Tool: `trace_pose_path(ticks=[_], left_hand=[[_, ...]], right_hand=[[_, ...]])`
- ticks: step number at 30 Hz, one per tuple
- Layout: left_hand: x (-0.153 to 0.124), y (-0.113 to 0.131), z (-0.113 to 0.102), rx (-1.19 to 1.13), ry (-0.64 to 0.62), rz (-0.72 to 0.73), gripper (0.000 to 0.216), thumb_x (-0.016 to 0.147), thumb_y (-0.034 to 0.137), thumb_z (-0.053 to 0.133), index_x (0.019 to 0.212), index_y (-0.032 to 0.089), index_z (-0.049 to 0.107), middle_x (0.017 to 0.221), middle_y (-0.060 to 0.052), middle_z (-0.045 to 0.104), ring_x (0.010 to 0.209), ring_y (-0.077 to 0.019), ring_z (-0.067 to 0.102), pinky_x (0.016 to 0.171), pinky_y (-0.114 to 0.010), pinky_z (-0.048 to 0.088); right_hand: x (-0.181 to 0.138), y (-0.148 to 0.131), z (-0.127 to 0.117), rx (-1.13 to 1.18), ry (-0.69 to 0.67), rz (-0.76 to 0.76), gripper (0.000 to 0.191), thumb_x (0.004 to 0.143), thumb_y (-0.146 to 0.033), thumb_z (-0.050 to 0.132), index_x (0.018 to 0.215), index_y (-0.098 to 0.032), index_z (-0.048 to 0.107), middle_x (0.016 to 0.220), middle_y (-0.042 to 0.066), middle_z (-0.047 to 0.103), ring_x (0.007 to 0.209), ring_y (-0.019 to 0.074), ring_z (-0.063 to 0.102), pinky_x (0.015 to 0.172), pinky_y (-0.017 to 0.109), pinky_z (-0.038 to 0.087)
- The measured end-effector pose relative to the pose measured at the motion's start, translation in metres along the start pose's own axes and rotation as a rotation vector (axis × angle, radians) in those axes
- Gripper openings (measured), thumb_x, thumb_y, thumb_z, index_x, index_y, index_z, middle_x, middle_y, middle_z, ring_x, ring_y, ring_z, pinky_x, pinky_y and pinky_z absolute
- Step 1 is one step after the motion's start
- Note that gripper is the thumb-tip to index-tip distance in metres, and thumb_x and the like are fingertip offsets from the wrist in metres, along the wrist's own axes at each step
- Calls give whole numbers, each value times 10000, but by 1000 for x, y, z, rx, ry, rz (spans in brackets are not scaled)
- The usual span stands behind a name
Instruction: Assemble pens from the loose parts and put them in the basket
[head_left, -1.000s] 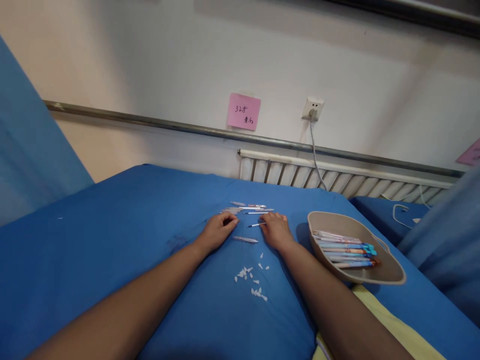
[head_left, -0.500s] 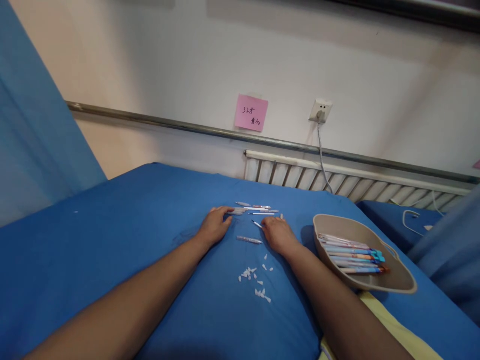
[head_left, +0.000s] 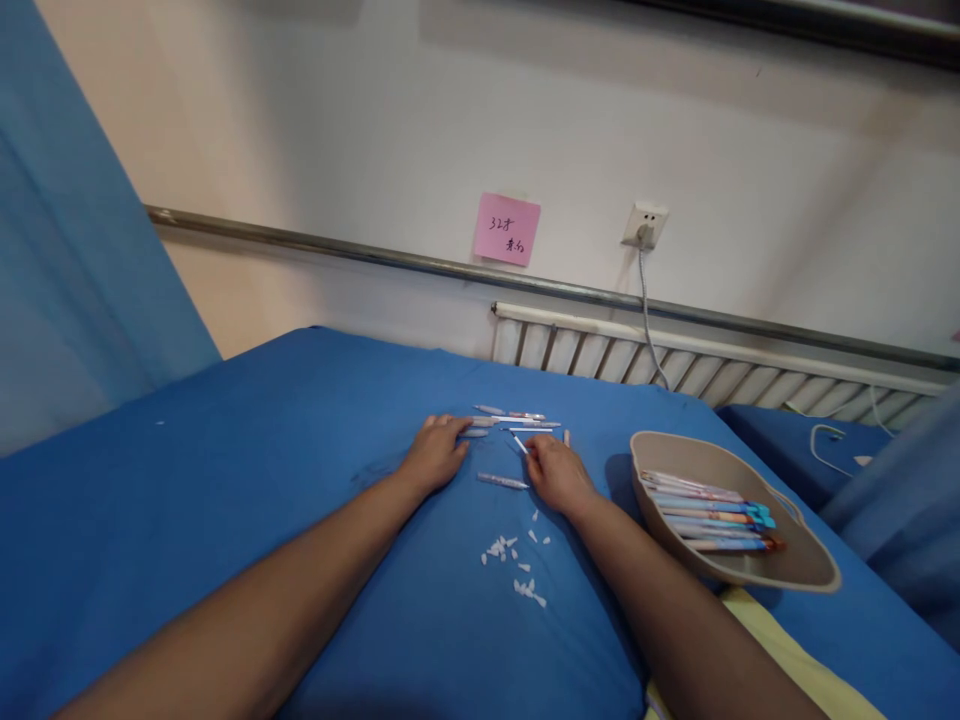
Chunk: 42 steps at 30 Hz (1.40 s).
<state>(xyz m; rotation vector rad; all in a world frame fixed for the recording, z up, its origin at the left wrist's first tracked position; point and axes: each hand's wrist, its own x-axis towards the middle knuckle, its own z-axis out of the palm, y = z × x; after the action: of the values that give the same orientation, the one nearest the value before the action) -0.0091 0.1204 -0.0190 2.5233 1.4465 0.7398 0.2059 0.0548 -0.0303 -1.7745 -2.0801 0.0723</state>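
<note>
My left hand (head_left: 435,455) rests on the blue sheet with its thumb and index finger apart. Its fingertips reach the left end of a pale pen barrel (head_left: 484,421), and another pale piece (head_left: 474,433) lies just below them. Between the closed fingers of my right hand (head_left: 556,470) is a thin white pen refill (head_left: 519,441) with a dark tip, pointing up and left. Beyond the hands lie several pens and refills, among them a white refill (head_left: 531,430) and a patterned pen (head_left: 527,415). Nearer me is a patterned pen barrel (head_left: 502,481).
Several small white cone-shaped tips (head_left: 499,548) lie scattered nearer me. A beige basket (head_left: 795,575) holding several pens (head_left: 712,515) stands to the right, by a yellow cloth (head_left: 780,650). Behind the blue-covered bed (head_left: 300,450) are a radiator (head_left: 592,345) and a wall.
The refill in my right hand has swung to a steeper angle. My left fingers have shifted slightly, showing more of the lower pale piece. A small piece beyond my right hand shows more fully.
</note>
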Motion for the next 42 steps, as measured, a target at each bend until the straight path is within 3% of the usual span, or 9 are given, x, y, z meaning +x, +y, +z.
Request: trace_pose_path(ticks=[5,11,16,22,27,37,42], left_hand=[[0,0,0,1,7,-36,184,733,215,578,905,213,645,957,-65,630,944,-254,528,865,-376,390],[1,1,0,-36,-15,-63,184,747,227,587,926,208,624,893,-49,663,876,-238,559,796,-346,424],[1,3,-2,-45,3,-53,98,755,268,596,797,189,636,870,-75,647,877,-258,549,818,-380,404],[1,8,-2,-247,20,6,168,823,327,506,883,204,604,868,-24,661,810,-198,599,736,-301,445],[2,15,-3,-542,40,-63,250,738,401,588,844,177,620,810,-14,669,719,-178,612,685,-279,463],[4,15,1,-766,40,-214,320,620,411,691,780,143,620,606,27,588,550,-119,508,533,-219,382],[4,12,3,-863,17,-218,336,614,414,710,782,136,627,608,28,595,539,-109,498,539,-215,365]], right_hand=[[-1,-2,-1,77,50,22,205,871,-224,423,1023,-177,553,963,64,631,871,167,583,772,260,392],[0,1,3,163,146,-15,173,873,-239,422,926,-193,580,933,51,614,864,160,562,772,259,404],[1,4,7,264,161,-1,169,848,-245,450,877,-190,607,871,44,624,806,156,561,747,260,409],[10,8,14,779,261,204,238,775,-394,498,725,-180,589,653,-5,576,585,135,511,572,241,404],[12,7,14,901,228,229,305,737,-466,518,699,-171,584,504,-46,474,451,101,420,458,213,336],[8,4,10,971,140,201,333,705,-489,563,636,-164,588,440,-57,423,419,86,360,445,220,285],[8,4,10,984,122,199,322,689,-484,579,638,-166,598,448,-55,429,424,88,364,439,223,275]])
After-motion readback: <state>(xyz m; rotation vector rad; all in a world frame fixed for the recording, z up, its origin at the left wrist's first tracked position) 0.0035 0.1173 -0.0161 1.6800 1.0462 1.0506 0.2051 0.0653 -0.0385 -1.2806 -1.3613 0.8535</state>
